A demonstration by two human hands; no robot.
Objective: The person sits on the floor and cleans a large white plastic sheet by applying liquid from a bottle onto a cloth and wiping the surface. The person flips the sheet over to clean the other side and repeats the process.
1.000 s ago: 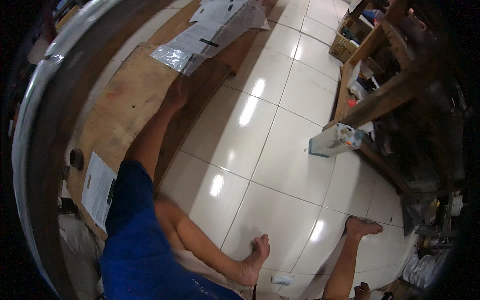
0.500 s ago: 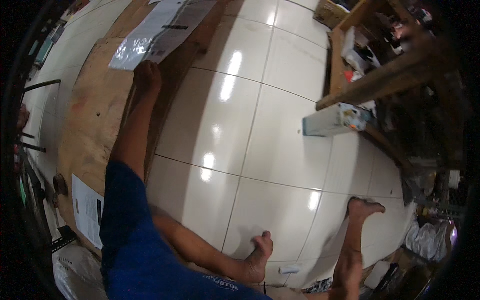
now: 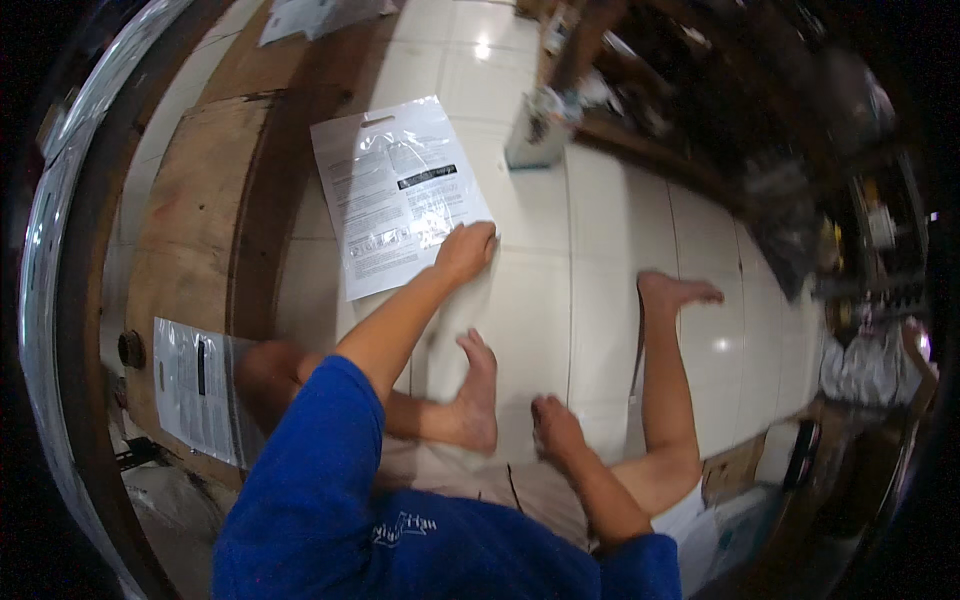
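My left hand (image 3: 468, 250) is closed on one corner of a white plastic bag (image 3: 400, 205). The bag is flat, covered in print, with a dark band and a slot-shaped handle hole at its far end. It spreads out above the white tiles between my legs and the wooden bench. My right hand (image 3: 560, 428) is close to my lap, apart from the bag, with its fingers curled together; whatever they hold, if anything, is hidden.
At left runs a low wooden bench (image 3: 190, 200). Another printed bag (image 3: 200, 390) lies on its near part, and a clear plastic sheet (image 3: 320, 15) on its far part. A pale box-like container (image 3: 535, 135) stands on the tiled floor (image 3: 620, 230) by the dark wooden shelving (image 3: 650, 150).
My left hand has brought the bag from the bench's far part rightward and nearer, over the floor. My right hand now shows plainly by my lap. The whole view has shifted.
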